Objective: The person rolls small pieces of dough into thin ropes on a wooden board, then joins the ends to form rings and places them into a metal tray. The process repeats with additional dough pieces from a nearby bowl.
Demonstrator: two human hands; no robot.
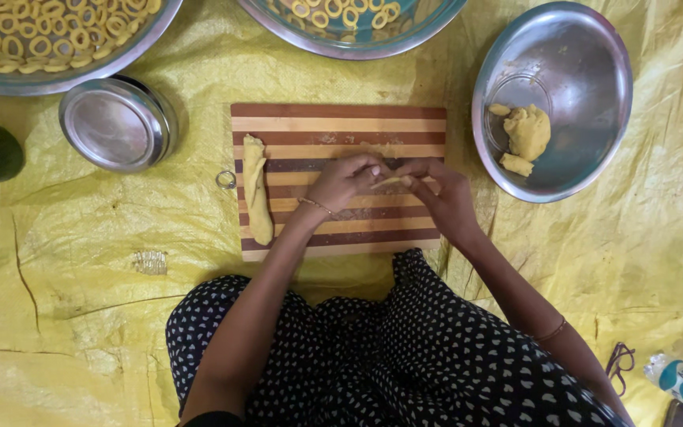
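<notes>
while your left hand [343,180] and right hand [440,194] meet over the striped cutting board [405,122], both pinch a thin dough strip [390,181] stretched between their fingertips, just above the board's middle. a longer dough roll [256,190] lies well to the left of your left hand, at the board's edge. dough lumps [527,133] sit in the steel bowl [586,63] on the right.
</notes>
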